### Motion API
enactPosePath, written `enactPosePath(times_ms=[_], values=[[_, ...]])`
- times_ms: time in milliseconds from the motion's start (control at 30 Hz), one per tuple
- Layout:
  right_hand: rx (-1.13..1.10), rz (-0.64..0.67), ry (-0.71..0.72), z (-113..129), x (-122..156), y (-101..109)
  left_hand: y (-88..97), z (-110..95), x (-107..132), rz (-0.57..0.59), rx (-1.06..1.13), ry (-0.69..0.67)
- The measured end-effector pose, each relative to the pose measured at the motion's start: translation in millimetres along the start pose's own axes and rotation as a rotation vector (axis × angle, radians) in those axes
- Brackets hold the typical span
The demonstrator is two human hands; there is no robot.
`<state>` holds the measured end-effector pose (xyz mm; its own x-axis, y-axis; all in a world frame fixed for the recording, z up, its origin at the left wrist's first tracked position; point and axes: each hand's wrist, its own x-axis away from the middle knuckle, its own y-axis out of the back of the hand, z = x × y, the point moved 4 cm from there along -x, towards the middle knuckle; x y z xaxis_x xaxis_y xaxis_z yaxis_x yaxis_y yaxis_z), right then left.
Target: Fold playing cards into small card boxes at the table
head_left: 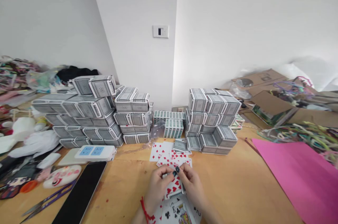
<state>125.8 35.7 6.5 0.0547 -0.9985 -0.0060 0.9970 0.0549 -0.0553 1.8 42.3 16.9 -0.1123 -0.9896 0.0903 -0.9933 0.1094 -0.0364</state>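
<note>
My left hand (pixel 160 182), with a red string bracelet at the wrist, and my right hand (pixel 190 181) meet at the front middle of the table. Their thumbs and fingers pinch a playing card (pixel 174 184) with red hearts, between them. Loose cards, among them a king of clubs (pixel 182 212), lie under and in front of my wrists. Beyond my fingertips more face-up red cards (pixel 165 152) are spread on the wood. Two face-down grey piles (pixel 194 143) sit just behind those. Parts of the held card are covered by my fingers.
Stacked grey card packs (pixel 91 118) rise at the left, with another stack (pixel 211 111) at right and green packs (pixel 173 128) between. A black phone (pixel 80 194), purple scissors (pixel 50 201) and a power strip (pixel 96 152) lie left. Pink paper (pixel 298 174) and cardboard boxes (pixel 274 108) are right.
</note>
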Motion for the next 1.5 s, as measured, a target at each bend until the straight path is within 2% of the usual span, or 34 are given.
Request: enactPosePath(times_ms=[300,367,500,700,800,1000,1200,1400,1500], values=[[-0.136,-0.115,-0.074,0.9,1.2,5.6,-1.3,9.1,-0.3,0.131,0.108,0.092],[-0.156,-0.126,-0.086,2.2,1.4,5.8,-1.9,11.2,-1.0,0.119,0.129,0.110],[-0.191,-0.119,-0.086,2.5,1.1,5.5,-0.2,11.7,-2.0,0.023,0.120,0.112],[0.010,-0.013,-0.012,5.3,0.3,3.2,0.3,2.2,-0.1,0.020,0.051,0.068],[0.089,-0.013,0.005,3.9,0.2,3.7,-1.2,3.8,-0.5,0.039,0.033,0.077],[-0.075,-0.037,-0.082,-6.2,-0.6,4.2,-2.2,13.7,-3.3,0.109,0.073,0.122],[-0.235,-0.065,-0.146,0.0,0.3,3.0,-3.6,9.6,-2.9,0.194,0.111,0.111],[-0.255,-0.078,-0.160,-1.2,1.0,5.3,-1.2,4.4,-1.9,0.064,0.110,0.107],[-0.202,-0.070,-0.137,-1.8,0.8,5.4,-1.8,0.0,-0.6,0.055,0.115,0.099]])
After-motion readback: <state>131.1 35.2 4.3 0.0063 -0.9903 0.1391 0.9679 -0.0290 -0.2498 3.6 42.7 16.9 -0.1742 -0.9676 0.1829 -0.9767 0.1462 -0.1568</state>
